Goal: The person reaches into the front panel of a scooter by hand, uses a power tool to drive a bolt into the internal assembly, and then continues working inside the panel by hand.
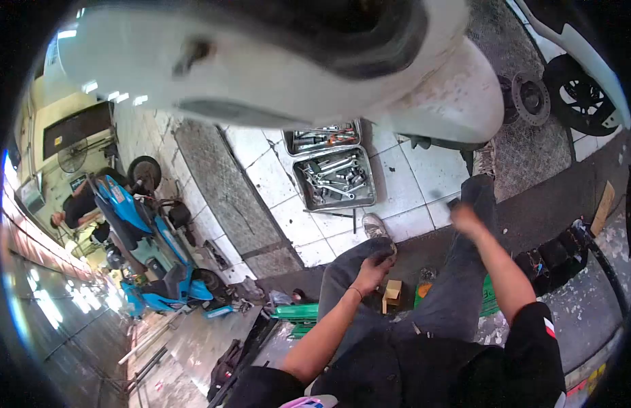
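My left hand [374, 273] rests by my left knee with its fingers curled round something small and dark. Over my right shin is my right hand [468, 220], smeared by motion, with a small dark object [453, 203] at its fingertips. An opened cardboard box [393, 291] lies between my legs, close to my left hand. Beyond my feet, a metal tray [374, 198] holds several wrenches and sockets [337, 178]. A second tray [287, 144] behind it has more tools with red or orange handles.
A white scooter body [438, 95] hangs over the upper view. Right of it are a brake disc [531, 99] and a black wheel [579, 95]. Blue motorbikes [167, 238] stand at the left, where a person [80, 205] is seen. Green crates [295, 311] lie beside my left leg.
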### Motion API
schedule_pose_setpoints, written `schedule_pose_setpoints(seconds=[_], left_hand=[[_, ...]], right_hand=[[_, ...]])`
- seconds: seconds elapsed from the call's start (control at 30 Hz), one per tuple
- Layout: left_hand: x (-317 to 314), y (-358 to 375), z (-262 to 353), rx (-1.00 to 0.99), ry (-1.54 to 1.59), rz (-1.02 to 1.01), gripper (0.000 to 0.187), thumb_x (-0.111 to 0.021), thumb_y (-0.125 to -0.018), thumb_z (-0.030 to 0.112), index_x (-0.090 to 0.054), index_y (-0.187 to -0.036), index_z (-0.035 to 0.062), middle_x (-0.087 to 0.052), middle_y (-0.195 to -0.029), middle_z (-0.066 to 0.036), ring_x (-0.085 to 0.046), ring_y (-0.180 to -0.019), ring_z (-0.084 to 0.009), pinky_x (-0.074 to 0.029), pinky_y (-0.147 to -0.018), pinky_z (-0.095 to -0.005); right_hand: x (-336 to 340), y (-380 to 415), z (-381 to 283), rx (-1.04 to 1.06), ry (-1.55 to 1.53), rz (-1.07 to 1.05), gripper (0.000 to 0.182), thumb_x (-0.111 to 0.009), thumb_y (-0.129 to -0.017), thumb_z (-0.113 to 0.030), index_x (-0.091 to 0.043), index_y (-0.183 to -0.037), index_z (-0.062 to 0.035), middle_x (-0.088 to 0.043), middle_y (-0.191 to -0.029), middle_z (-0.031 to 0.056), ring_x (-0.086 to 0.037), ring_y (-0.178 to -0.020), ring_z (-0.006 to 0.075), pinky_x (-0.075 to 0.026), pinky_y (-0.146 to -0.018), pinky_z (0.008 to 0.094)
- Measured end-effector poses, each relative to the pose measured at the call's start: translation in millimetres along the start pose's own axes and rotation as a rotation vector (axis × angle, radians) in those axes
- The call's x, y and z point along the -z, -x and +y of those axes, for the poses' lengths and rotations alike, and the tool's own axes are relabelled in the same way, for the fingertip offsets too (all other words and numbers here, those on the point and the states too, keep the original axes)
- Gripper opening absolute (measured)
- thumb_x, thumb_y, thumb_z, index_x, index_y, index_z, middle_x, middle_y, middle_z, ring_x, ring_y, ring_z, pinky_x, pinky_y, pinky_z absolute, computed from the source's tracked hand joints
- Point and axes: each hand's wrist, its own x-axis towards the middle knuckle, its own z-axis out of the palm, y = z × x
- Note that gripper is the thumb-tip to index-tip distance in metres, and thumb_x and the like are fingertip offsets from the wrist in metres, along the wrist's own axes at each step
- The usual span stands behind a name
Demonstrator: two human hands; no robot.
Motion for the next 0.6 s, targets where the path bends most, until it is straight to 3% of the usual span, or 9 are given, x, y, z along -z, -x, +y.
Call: schedule_pose_setpoints(seconds=[0.03,0.1,0.13,0.23,0.3,0.33,0.4,0.43,0.6], left_hand=[[7,-3,-11,-0.005,0.018,-0.010,0.038,-0.060,-0.087,0.028,-0.057,-0.116,0.0031,-0.063,-0.106,-0.010,-0.060,-0.094,-0.0195,-0.047,-0.083,-0.0305],[23,-8,-23,0.166,0.870,-0.070,0.041,-0.060,-0.087,0.037,-0.057,-0.116,0.0086,-0.062,-0.106,-0.007,-0.058,-0.099,-0.0191,-0.045,-0.085,-0.0352],[36,-8,-30,0.052,0.905,-0.161,0.060,-0.049,-0.090,0.050,-0.043,-0.130,0.0061,-0.048,-0.129,-0.012,-0.048,-0.114,-0.0241,-0.041,-0.093,-0.0400],[72,-12,-44,0.006,1.156,0.269,0.032,-0.054,-0.089,0.046,-0.056,-0.085,0.0139,-0.056,-0.077,-0.002,-0.053,-0.071,-0.0164,-0.044,-0.066,-0.0321],[103,-23,-59,0.032,1.185,0.397,0.037,-0.056,-0.089,0.043,-0.041,-0.066,0.0176,-0.037,-0.056,0.004,-0.038,-0.052,-0.0114,-0.034,-0.053,-0.0286],[113,-27,-69,-0.023,1.210,0.401,0.039,-0.055,-0.089,0.043,-0.039,-0.065,0.0178,-0.034,-0.055,0.004,-0.035,-0.051,-0.0111,-0.032,-0.051,-0.0284],[123,-33,-76,-0.095,1.248,0.447,0.041,-0.055,-0.089,0.042,-0.034,-0.063,0.0182,-0.029,-0.054,0.004,-0.030,-0.049,-0.0110,-0.030,-0.050,-0.0286],[121,-43,-90,-0.092,1.330,0.454,0.039,-0.057,-0.087,0.044,-0.037,-0.065,0.0187,-0.030,-0.054,0.004,-0.032,-0.049,-0.0112,-0.030,-0.049,-0.0279],[91,-64,-103,0.009,1.551,0.271,0.042,-0.050,-0.084,0.060,-0.047,-0.078,0.0189,-0.045,-0.063,0.004,-0.041,-0.051,-0.0096,-0.034,-0.049,-0.0255]], right_hand=[[6,46,-52,0.083,-0.116,-0.163,0.034,-0.042,-0.091,-0.024,-0.056,-0.106,0.0028,-0.060,-0.103,0.0220,-0.059,-0.094,0.0346,-0.047,-0.081,0.0424],[-1,92,-116,0.236,-0.303,-0.471,0.046,-0.036,-0.096,-0.039,-0.050,-0.121,-0.0030,-0.056,-0.118,0.0187,-0.050,-0.113,0.0306,-0.037,-0.097,0.0374],[-20,91,-128,0.118,-0.355,-0.649,0.052,-0.037,-0.095,-0.044,-0.046,-0.127,-0.0042,-0.051,-0.125,0.0173,-0.048,-0.116,0.0291,-0.035,-0.100,0.0369],[-62,75,-149,0.071,-0.109,-0.458,0.055,-0.047,-0.090,-0.048,-0.051,-0.122,-0.0032,-0.055,-0.120,0.0206,-0.052,-0.113,0.0303,-0.039,-0.096,0.0377],[-88,42,-149,0.063,-0.092,-0.339,0.048,-0.050,-0.090,-0.042,-0.054,-0.115,-0.0018,-0.059,-0.109,0.0183,-0.056,-0.101,0.0273,-0.043,-0.087,0.0365],[-101,23,-143,0.071,-0.131,-0.227,0.040,-0.052,-0.089,-0.036,-0.058,-0.107,-0.0003,-0.063,-0.098,0.0161,-0.061,-0.088,0.0243,-0.047,-0.079,0.0354],[-123,-28,-130,0.060,0.023,-0.154,0.038,-0.054,-0.086,-0.034,-0.059,-0.104,-0.0007,-0.064,-0.092,0.0162,-0.061,-0.088,0.0274,-0.046,-0.080,0.0360],[-120,-43,-143,0.036,0.093,-0.168,0.041,-0.057,-0.084,-0.034,-0.057,-0.110,-0.0024,-0.062,-0.098,0.0239,-0.059,-0.096,0.0372,-0.045,-0.083,0.0408],[-136,-100,-179,0.144,0.264,-0.037,0.034,-0.057,-0.083,-0.027,-0.057,-0.104,-0.0007,-0.065,-0.085,0.0211,-0.063,-0.084,0.0361,-0.048,-0.077,0.0411]])
